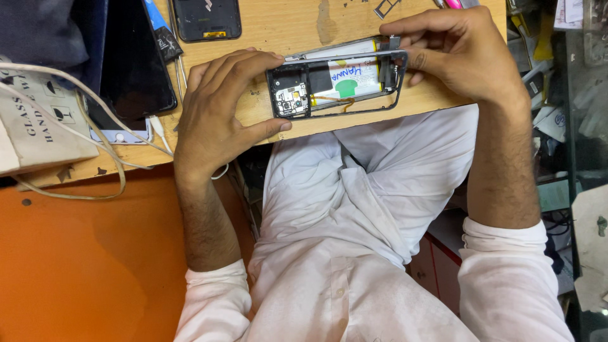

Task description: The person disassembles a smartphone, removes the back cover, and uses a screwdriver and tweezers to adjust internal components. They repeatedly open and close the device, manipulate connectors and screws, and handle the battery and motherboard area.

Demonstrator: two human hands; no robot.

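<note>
An opened smartphone (339, 85) lies lengthwise over the wooden board (285, 25), its back removed so the circuit board, battery and a green sticker show. My left hand (215, 111) grips its left end, thumb under the frame and fingers over the top edge. Around the right end my right hand (456, 54) is closed, its fingertips on the upper corner. Both forearms wear rolled white sleeves.
A dark phone (206, 19) lies at the board's top edge. A black tablet (136, 63) and a white phone (117, 133) sit at left, with white cables (95, 101) and a cardboard box (38, 120). An orange surface (82, 259) lies below; cluttered shelves (570, 95) stand at right.
</note>
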